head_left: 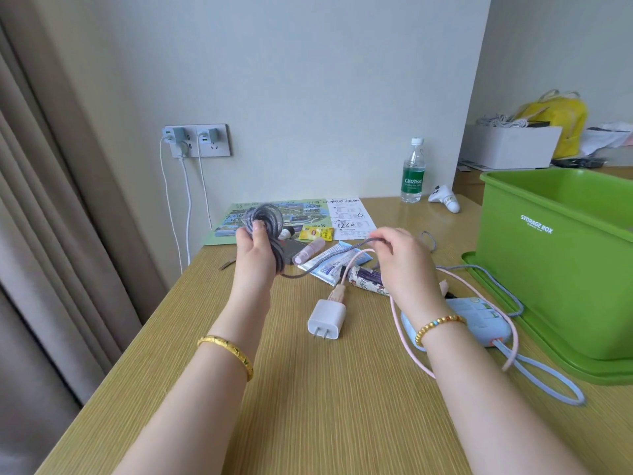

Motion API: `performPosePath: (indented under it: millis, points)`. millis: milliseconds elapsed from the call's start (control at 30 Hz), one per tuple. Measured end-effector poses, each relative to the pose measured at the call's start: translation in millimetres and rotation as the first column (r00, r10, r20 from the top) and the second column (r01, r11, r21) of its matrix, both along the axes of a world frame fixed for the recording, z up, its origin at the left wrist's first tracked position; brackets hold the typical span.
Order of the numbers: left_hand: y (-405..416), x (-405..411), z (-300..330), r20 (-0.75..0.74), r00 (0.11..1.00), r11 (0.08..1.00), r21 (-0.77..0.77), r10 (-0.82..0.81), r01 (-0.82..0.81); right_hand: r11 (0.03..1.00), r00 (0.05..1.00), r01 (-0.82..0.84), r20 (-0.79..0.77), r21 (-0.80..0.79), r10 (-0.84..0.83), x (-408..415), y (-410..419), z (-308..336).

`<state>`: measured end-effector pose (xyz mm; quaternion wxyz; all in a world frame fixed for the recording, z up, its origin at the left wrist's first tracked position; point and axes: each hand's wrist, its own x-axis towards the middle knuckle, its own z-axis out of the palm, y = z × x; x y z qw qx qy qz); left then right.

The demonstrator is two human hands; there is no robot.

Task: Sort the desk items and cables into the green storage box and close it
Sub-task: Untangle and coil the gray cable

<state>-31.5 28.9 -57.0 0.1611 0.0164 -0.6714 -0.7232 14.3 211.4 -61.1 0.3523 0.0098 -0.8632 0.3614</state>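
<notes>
Coiling above the desk [308, 389], the grey cable [265, 219] is gripped by the left hand [255, 246]; its tail is pinched by the right hand [399, 250].

"STORAGE BOX" stands in white on the green storage box [536, 223]; "Cestbon" on the water bottle [413, 181]; "1260" handwritten on the paper sheet [349, 217].
</notes>
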Motion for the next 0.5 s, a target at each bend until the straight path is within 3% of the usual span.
performPosePath:
  millis: [133,233,333,500]
  points:
    - [4.4,2.9,-3.5,-0.015,0.999,0.960,-0.279,-0.035,0.029,0.995,0.978,-0.083,-0.195,-0.051,0.072,7.2,-10.0,11.2]
    - [10.6,5.9,-6.1,-0.043,0.992,0.906,-0.412,-0.122,0.093,0.996,0.966,-0.084,-0.247,0.001,0.082,9.9,-11.1,14.4]
    - [14.5,10.9,-7.6,-0.069,0.955,0.841,-0.496,-0.288,0.217,0.996,0.967,-0.047,-0.248,0.071,0.063,11.8,-11.0,15.1]
    - [13.7,18.9,-7.0,0.048,0.837,0.701,-0.521,-0.546,0.487,0.984,0.958,0.122,-0.274,0.132,-0.082,11.5,-9.1,13.3]
